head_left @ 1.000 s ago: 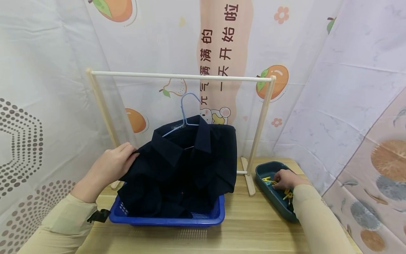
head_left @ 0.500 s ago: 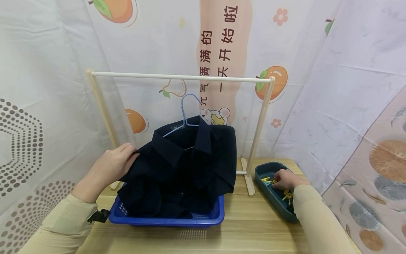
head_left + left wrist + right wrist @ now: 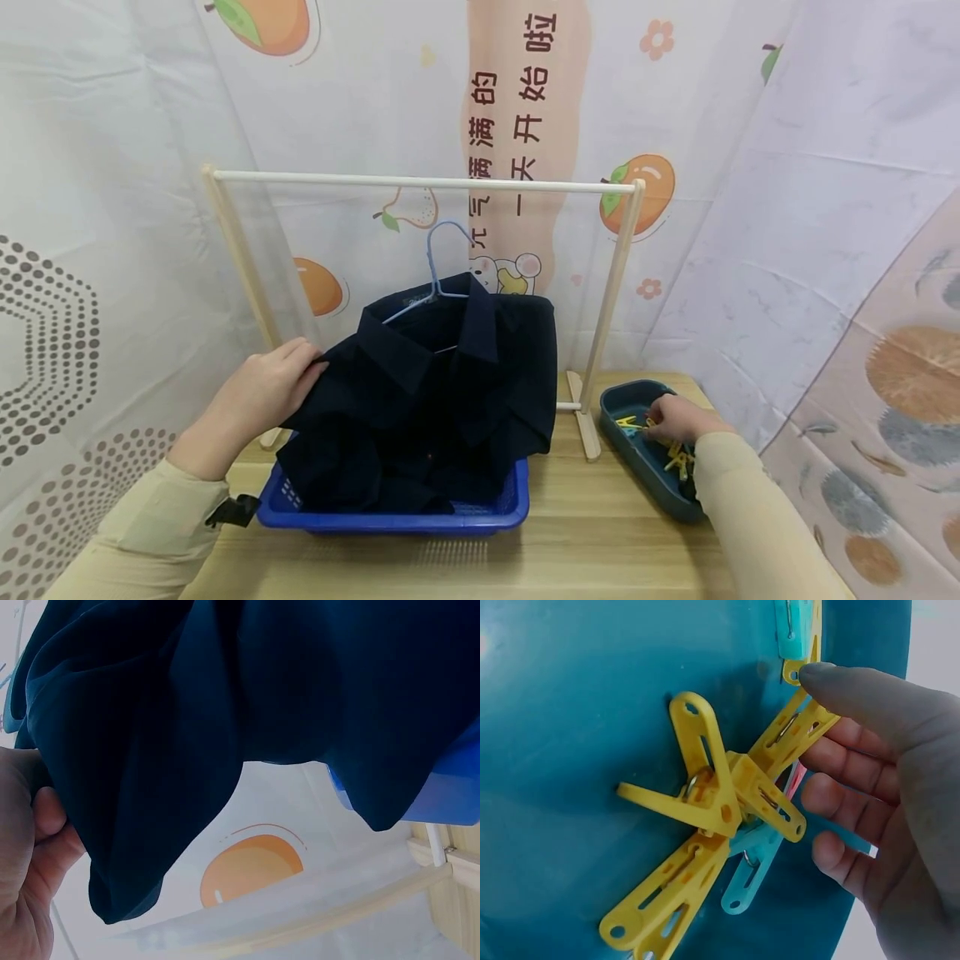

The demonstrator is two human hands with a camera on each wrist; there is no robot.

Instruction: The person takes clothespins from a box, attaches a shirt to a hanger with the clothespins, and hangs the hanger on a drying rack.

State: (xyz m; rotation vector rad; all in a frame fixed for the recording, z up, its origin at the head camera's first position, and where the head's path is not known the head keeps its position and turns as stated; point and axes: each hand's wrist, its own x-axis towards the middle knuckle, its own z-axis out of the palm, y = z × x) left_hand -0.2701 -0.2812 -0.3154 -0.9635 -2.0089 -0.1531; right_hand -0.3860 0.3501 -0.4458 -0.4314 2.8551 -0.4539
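Pinching the shirt (image 3: 420,400) with our left grip (image 3: 273,382), we have a yellow peg (image 3: 795,741) slanting toward our nearer right grip (image 3: 678,418), whether grasped we cannot tell.

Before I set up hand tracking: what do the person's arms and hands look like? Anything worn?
Left hand and right hand are bare, no gloves. Left sleeve and right sleeve are long, pale cream-yellow, and no print shows. A small black piece juts from the left cuff; can't tell what it is.
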